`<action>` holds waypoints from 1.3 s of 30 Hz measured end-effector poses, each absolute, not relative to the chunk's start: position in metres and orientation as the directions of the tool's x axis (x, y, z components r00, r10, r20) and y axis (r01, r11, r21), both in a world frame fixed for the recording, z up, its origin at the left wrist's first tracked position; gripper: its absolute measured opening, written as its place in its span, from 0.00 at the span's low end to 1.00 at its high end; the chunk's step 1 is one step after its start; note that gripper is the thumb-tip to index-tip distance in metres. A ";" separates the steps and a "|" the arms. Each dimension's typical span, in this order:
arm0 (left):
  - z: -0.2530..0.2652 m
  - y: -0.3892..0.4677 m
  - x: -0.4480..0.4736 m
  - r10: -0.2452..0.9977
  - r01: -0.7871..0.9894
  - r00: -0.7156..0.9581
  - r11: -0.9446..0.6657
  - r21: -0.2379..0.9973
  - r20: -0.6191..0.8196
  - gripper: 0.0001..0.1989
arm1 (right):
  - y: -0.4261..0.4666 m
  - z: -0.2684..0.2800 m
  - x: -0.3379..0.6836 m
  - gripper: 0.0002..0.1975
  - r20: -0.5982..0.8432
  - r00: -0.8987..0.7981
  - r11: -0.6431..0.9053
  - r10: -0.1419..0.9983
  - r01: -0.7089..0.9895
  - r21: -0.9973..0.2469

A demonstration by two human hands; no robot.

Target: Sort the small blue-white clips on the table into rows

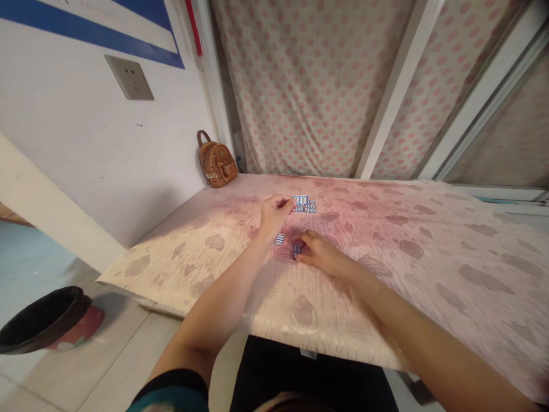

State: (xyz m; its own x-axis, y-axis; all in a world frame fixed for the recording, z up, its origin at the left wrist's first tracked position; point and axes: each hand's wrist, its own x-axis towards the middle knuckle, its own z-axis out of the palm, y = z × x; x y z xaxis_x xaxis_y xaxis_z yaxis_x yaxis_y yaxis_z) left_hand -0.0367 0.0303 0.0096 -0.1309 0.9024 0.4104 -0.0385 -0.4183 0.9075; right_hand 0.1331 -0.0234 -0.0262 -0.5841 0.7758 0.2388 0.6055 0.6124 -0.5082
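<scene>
My left hand (pixel 274 216) is closed in a pinch on a small blue-and-white striped card (pixel 301 199), held over the far middle of the table. Just behind and below it lies a cluster of similar blue-and-white pieces (pixel 311 208). Nearer to me, beside my left wrist, a loose striped piece (pixel 279 239) rests flat on the tablecloth. My right hand (pixel 321 252) has its thumb and fingers curled around a dark-blue-and-white piece (pixel 297 251) at the table surface. What is printed on the pieces is too small to read.
A patterned pinkish cloth (pixel 429 269) covers the table. A small brown backpack-shaped bag (pixel 218 163) stands at the far left corner by the wall. Behind hangs a dotted curtain (pixel 313 86). On the floor at left is a bin with a black liner (pixel 81 326).
</scene>
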 end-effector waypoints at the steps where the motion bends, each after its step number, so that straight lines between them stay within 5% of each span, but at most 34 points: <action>1: 0.009 0.031 -0.037 0.902 -0.031 -0.130 -0.418 0.908 0.411 0.04 | -0.023 -0.026 0.133 0.15 0.239 -0.588 0.616 0.773 0.604 -0.506; 10: 0.009 0.031 -0.035 0.911 -0.023 -0.111 -0.402 0.915 0.398 0.05 | -0.028 -0.023 0.133 0.03 0.253 -0.599 0.641 0.760 0.626 -0.444; 14: 0.006 0.030 -0.036 0.905 -0.004 -0.095 -0.417 0.909 0.414 0.06 | -0.028 -0.021 0.137 0.07 0.307 -0.585 0.659 0.751 0.633 -0.406; 19: -0.001 0.028 -0.032 0.926 -0.014 -0.046 -0.376 0.926 0.375 0.06 | -0.012 -0.025 0.150 0.04 0.441 -0.288 0.524 0.850 0.546 -0.654; 23: -0.008 0.025 -0.022 0.961 0.032 0.068 -0.272 0.962 0.269 0.06 | 0.008 -0.032 0.164 0.13 0.368 -0.066 0.370 0.928 0.288 -0.883; 31: -0.016 0.020 -0.010 0.965 0.050 0.217 -0.164 0.985 0.149 0.05 | 0.014 -0.035 0.170 0.08 0.341 -0.140 0.366 0.930 0.234 -0.901; 39: -0.020 0.023 -0.015 0.954 0.118 0.223 -0.231 0.966 0.201 0.06 | 0.016 -0.038 0.169 0.05 0.319 -0.086 0.331 0.944 0.275 -0.903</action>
